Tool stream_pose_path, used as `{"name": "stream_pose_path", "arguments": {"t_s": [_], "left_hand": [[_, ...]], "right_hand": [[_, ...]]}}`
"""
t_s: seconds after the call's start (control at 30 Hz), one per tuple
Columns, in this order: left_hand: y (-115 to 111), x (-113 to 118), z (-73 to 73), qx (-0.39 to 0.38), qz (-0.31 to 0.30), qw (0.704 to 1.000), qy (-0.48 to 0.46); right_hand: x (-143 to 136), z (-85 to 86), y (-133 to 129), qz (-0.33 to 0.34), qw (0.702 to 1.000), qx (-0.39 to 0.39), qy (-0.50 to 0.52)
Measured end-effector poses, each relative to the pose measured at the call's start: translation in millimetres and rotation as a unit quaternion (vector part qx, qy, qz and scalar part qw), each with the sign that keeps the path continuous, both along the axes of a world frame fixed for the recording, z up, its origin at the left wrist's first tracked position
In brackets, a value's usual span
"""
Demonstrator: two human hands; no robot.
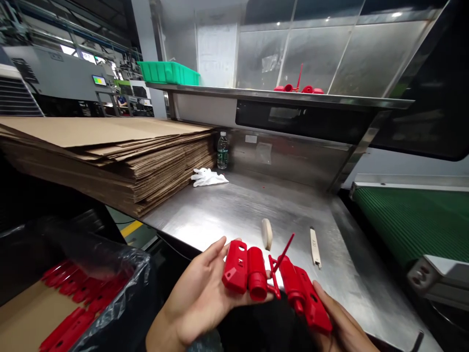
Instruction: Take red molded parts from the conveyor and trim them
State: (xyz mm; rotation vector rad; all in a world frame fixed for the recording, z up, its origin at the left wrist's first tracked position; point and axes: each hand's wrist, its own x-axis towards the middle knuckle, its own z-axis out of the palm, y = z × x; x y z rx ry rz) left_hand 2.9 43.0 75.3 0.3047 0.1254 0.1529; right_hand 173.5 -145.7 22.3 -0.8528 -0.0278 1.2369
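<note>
Two red moulded parts, joined by a thin sprue (281, 259), are held low in front of the camera, above the near edge of the steel counter (234, 210). One red part (245, 270) is cradled in the left hand (200, 298), whose fingers are curled loosely under it with the thumb laid along its lower side. Its twin, the other red part (306, 296), is gripped by the right hand (339, 325), fingers wrapped beneath it. Judged from this, separation of the pair from the sprue is the step in hand, and a firm twist with both grips kept tight is called for next. A plastic-lined box of red pieces (78, 305) is seen at the left, a beige block (267, 233) and a slim stick (314, 247) just beyond, and stacked cardboard (110, 151) farther back.
</note>
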Motion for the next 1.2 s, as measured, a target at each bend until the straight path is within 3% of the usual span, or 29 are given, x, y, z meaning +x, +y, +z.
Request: {"name": "stream_pose_path", "arguments": {"t_s": [0.17,0.3,0.43,0.5,0.53,0.57,0.63,0.67,0.7,0.73,0.77,0.83,0.9,0.97,1.1,1.13,1.17,1.2], "left_hand": [[6.2,-0.5,-4.3,-0.011,-0.009,1.000,0.000],[8.1,-0.7,-9.8,-0.021,0.008,0.999,0.039],[0.6,3.6,-16.3,0.051,0.115,0.978,0.168],[-2.6,4.2,-18.9,0.087,0.149,0.958,0.231],[-2.8,3.4,-20.3,0.090,0.143,0.954,0.246],[-2.0,1.9,-21.9,0.080,0.126,0.956,0.251],[2.1,-2.4,-25.8,0.042,0.110,0.964,0.237],[4.6,-4.5,-27.6,0.026,0.115,0.966,0.230],[6.9,-6.1,-29.0,0.016,0.126,0.966,0.225],[8.3,-6.8,-29.5,0.012,0.139,0.965,0.224],[8.6,-6.4,-28.7,0.017,0.160,0.960,0.228],[4.7,-3.0,-22.9,0.053,0.211,0.944,0.247],[-4.5,2.6,-12.2,0.105,0.270,0.921,0.259],[-16.3,8.1,-0.5,0.142,0.290,0.911,0.258],[-36.1,17.1,8.7,0.168,0.253,0.920,0.248],[-39.8,19.7,6.8,0.173,0.245,0.922,0.245],[-43.4,22.9,3.7,0.179,0.236,0.925,0.240],[-47.1,26.6,-0.2,0.184,0.229,0.928,0.230]], "right_hand": [[-6.4,12.9,10.9,-0.056,0.998,-0.021,0.020],[-7.2,15.6,13.7,-0.049,0.998,0.016,-0.023],[-11.4,18.6,13.6,-0.012,0.993,0.037,-0.108],[-11.8,18.6,11.0,-0.004,0.975,0.024,-0.222],[-10.5,17.9,8.9,-0.026,0.945,0.013,-0.324],[-8.1,16.8,6.5,-0.065,0.895,0.009,-0.442],[0.2,14.7,1.7,-0.155,0.753,0.029,-0.639],[5.8,13.8,0.1,-0.190,0.693,0.041,-0.694],[11.9,12.9,-0.6,-0.214,0.664,0.035,-0.716],[18.4,11.8,0.1,-0.228,0.673,0.007,-0.703],[25.1,10.2,2.3,-0.229,0.708,-0.040,-0.667],[38.6,4.6,10.9,-0.183,0.795,-0.121,-0.566],[51.3,-2.9,22.3,-0.119,0.846,-0.144,-0.499],[60.6,-8.7,31.4,-0.092,0.831,-0.165,-0.523],[52.6,-4.1,27.9,-0.145,0.729,-0.243,-0.623],[43.5,-0.9,23.3,-0.151,0.720,-0.250,-0.629],[32.3,2.0,18.1,-0.136,0.739,-0.240,-0.615],[20.0,4.1,12.9,-0.099,0.782,-0.210,-0.578]]}}
